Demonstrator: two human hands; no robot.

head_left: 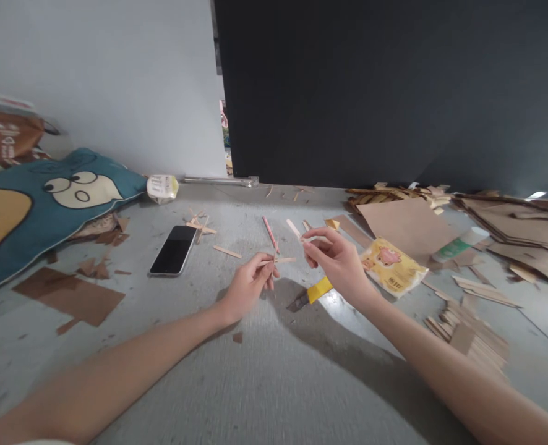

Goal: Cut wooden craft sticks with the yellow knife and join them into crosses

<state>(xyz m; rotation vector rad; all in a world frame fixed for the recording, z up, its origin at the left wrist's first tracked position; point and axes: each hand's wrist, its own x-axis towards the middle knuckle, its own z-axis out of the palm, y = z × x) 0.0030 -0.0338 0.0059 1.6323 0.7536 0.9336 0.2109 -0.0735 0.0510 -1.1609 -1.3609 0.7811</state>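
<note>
Between the thumb and fingers of my left hand are crossed thin wooden sticks, one lying sideways and one upright. My right hand is raised to the right, pinching a short pale wooden stick that points up and left. The two hands are apart. A red-and-white patterned pen-like stick lies just beyond my left hand. Below my right hand rests a yellow-handled utility knife, partly covered by the hand. One loose wooden strip lies left of my left hand.
A smartphone and a small pile of sticks lie left. Further left are cardboard pieces and a blue cushion. On the right are a yellow tissue pack, a glue stick, cardboard sheets and stacked wooden strips.
</note>
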